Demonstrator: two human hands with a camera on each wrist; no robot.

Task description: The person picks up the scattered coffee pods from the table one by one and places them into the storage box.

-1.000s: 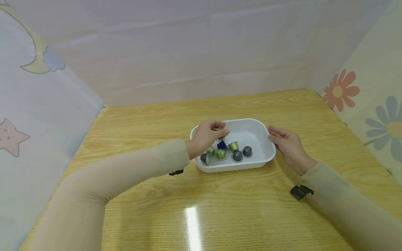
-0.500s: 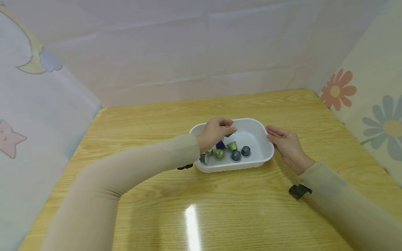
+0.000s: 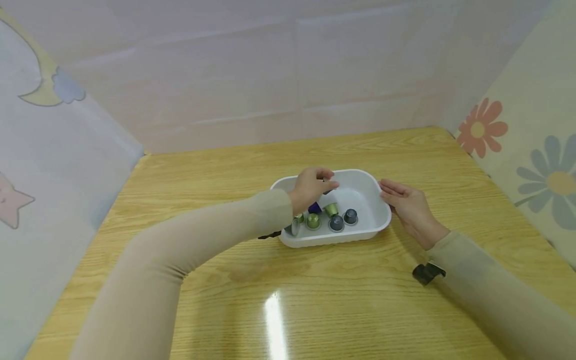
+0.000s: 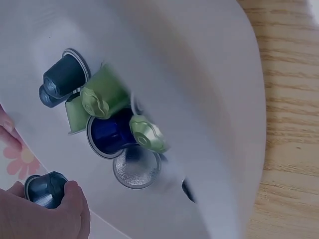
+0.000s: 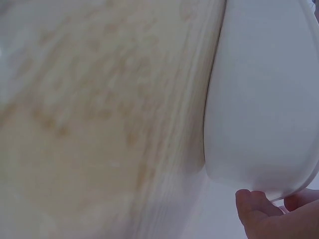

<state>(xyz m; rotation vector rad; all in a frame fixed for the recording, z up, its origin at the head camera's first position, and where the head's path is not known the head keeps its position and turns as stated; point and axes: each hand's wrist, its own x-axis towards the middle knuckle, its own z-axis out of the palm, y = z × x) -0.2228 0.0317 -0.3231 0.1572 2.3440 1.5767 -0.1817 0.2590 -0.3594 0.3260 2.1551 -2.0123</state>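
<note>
My left hand (image 3: 310,187) pinches a dark grey-blue coffee capsule (image 4: 46,190) between thumb and fingers, over the far part of a white tray (image 3: 366,192). Below and nearer lie more capsules: a dark blue one (image 3: 314,208), green ones such as this green capsule (image 3: 313,221), and two dark grey capsules (image 3: 336,223). One capsule (image 3: 295,227) leans on its side at the left end, its silver lid showing. My right hand (image 3: 411,207) holds the tray's right end, thumb at the rim and fingers against the outside wall, as the right wrist view shows.
The tray stands on a wood-grain table (image 3: 225,310). Printed cloth walls (image 3: 216,75) enclose the table at the back and both sides. A strip of glare lies on the wood in front.
My left hand has moved right and slightly up over the tray, with the dark capsule between its fingers. The right hand keeps its place on the tray's rim.
</note>
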